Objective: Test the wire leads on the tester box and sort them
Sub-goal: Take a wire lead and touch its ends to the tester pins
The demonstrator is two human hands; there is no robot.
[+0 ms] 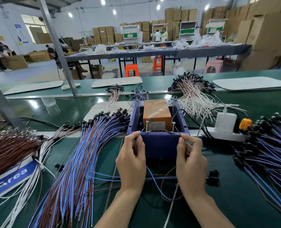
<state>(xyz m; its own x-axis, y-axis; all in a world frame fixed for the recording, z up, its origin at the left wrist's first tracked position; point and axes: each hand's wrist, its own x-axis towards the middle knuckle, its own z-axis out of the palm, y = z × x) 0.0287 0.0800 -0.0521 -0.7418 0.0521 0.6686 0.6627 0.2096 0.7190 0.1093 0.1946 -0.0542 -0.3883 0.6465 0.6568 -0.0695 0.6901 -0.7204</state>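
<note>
The tester box (159, 143) is a dark blue tray holding an orange block (156, 111), with two brass screw posts standing at its front edge: the left post (147, 126) and the right post (173, 127). My left hand (131, 160) pinches the blue wire end (142, 130), its tip close to the left post. My right hand (191, 163) pinches the brown wire end (177, 131) beside the right post. Both wires loop down between my wrists to the green mat.
A big fan of blue-brown leads (80, 162) lies left of the box, brown and white bundles (13, 148) farther left. Another blue-brown heap (268, 148) lies right. A white power strip (225, 129) with an orange plug sits right of the box. White leads (194, 96) lie behind.
</note>
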